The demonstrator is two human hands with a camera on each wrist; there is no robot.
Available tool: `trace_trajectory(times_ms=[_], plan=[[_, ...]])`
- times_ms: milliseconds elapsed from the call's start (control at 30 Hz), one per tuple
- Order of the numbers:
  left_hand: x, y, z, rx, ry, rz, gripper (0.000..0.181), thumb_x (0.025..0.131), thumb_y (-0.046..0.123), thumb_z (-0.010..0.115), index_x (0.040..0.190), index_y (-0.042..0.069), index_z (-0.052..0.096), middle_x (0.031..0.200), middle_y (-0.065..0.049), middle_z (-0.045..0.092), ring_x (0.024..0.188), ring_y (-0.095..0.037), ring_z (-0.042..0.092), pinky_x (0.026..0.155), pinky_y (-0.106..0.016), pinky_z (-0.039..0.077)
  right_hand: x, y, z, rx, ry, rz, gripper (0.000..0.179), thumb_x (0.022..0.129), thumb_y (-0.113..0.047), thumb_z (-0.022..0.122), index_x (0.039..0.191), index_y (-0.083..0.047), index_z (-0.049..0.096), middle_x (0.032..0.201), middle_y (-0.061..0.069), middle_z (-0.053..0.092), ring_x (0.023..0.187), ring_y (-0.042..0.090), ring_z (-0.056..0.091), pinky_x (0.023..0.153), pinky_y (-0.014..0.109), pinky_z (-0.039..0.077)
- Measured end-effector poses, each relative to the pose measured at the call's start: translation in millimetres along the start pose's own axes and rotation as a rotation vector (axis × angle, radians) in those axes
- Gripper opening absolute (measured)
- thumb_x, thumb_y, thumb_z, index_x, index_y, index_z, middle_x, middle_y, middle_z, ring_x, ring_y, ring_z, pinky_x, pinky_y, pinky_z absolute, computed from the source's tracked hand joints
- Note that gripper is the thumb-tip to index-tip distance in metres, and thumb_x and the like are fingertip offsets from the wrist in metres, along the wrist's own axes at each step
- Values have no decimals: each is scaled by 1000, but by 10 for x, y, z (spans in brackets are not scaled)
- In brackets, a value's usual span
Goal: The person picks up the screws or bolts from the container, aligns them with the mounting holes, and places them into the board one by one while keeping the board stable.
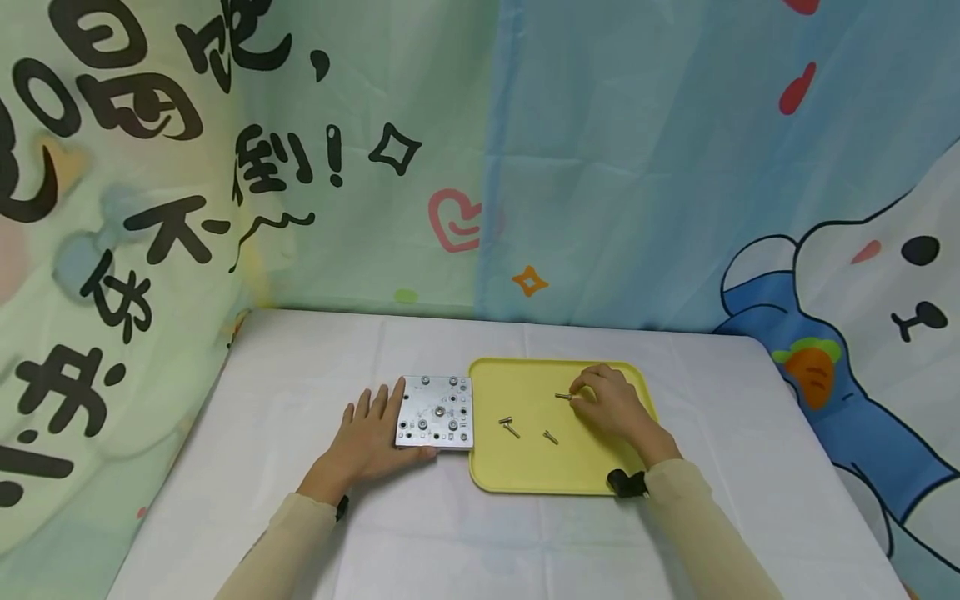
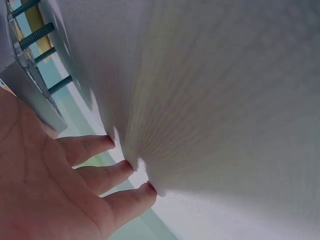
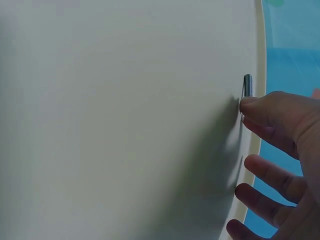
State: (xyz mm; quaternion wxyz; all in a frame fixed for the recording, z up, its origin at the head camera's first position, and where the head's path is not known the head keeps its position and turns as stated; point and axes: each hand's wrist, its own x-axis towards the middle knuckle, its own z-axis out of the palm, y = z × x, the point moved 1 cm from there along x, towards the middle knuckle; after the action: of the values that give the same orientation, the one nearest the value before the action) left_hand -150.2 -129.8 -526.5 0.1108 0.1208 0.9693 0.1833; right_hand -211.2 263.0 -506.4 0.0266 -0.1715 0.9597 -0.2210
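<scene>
Tan sleeves (image 1: 712,529) cover my arms over the white tabletop (image 1: 450,550). My left hand (image 1: 372,440) is spread out, with its thumb and pointer finger touching a silver plate (image 1: 431,412) at the left edge of a yellow tray (image 1: 547,477). Three loose screws (image 1: 551,437) lie on the tray. My right hand (image 1: 609,404) pinches one small screw (image 1: 562,396) there. Behind hangs a blue and green curtain (image 1: 600,167).

a silver plate (image 1: 433,400) with screws (image 1: 440,411) through it faces up; nearby lie three loose screws (image 1: 512,432), a fourth screw (image 1: 562,396) pinched.
</scene>
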Motion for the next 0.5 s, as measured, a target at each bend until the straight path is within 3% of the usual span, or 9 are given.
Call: trace_trajectory(times_ms=[500], plan=[[3, 4, 5, -3, -3, -2, 121, 78, 83, 57, 162, 12, 7, 160, -25, 22, 146, -48, 15, 114, -64, 16, 39, 54, 89, -58, 18, 6, 7, 93, -15, 71, 95, -9, 70, 125, 23, 58, 118, 47, 50, 95, 65, 39]])
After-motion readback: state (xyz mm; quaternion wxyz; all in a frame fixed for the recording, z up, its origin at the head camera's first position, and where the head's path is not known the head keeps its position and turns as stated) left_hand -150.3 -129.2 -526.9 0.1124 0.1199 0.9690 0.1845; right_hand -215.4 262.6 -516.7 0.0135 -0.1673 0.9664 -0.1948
